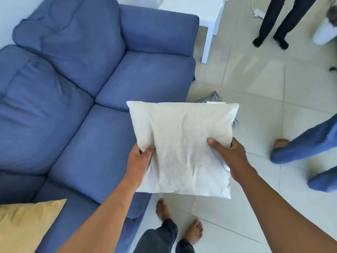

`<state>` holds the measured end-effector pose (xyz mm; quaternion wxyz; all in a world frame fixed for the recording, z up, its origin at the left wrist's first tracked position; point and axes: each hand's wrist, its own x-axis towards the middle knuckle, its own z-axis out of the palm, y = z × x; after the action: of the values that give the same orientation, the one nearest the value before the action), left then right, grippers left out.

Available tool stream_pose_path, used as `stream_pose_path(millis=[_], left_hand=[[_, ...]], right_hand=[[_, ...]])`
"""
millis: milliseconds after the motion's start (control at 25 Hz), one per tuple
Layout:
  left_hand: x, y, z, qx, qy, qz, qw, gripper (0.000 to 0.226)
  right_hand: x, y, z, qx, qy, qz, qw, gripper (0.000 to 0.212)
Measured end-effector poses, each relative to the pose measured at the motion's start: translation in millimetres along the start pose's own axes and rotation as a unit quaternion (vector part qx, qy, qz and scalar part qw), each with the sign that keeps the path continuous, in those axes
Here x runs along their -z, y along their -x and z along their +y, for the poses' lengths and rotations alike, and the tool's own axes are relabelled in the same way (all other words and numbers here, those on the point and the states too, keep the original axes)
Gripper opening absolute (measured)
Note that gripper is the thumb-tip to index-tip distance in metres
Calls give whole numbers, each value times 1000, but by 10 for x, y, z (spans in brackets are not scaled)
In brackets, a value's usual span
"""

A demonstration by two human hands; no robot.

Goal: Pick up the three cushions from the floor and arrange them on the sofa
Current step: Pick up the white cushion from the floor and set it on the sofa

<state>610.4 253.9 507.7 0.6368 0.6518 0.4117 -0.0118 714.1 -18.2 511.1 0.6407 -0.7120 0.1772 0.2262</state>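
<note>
I hold a cream-white cushion (180, 143) in the air over the front edge of the blue sofa (73, 110). My left hand (139, 161) grips its near-left edge and my right hand (229, 157) grips its near-right edge. A yellow cushion (25, 225) lies on the sofa seat at the lower left. A grey patterned cushion (212, 98) lies on the tiled floor beside the sofa, mostly hidden behind the white one.
My bare feet (164, 210) stand on the pale tiles by the sofa front. Another person's legs in blue trousers (308, 143) are at the right, and dark-trousered legs (271, 21) stand at the top right. A white side table (207, 11) stands behind the sofa arm.
</note>
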Motion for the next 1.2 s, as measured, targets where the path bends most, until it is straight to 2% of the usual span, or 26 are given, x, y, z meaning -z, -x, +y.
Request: stream_pose_path(millis=[280,480,720,920,1080,1200], left_hand=[[1089,-226,489,-24,69,97,993,24],[1726,-412,681,-21,110,156,981,26],[2331,-445,833,-30,149,229,962,26],[2641,-454,826,-8,193,302,934,34],[2771,-472,791,25,242,350,905,23],[2802,-489,734,49,271,389,879,33]], right_hand=[[-1281,-192,-819,47,44,-97,993,49],[-2191,-383,-1250,67,97,-149,982,60],[-3018,-389,-1622,93,126,-216,964,55],[-3626,-526,-1847,88,161,-299,937,48],[-4131,-728,-1911,76,194,-362,909,45],[-4517,-883,-1927,56,221,-416,881,44]])
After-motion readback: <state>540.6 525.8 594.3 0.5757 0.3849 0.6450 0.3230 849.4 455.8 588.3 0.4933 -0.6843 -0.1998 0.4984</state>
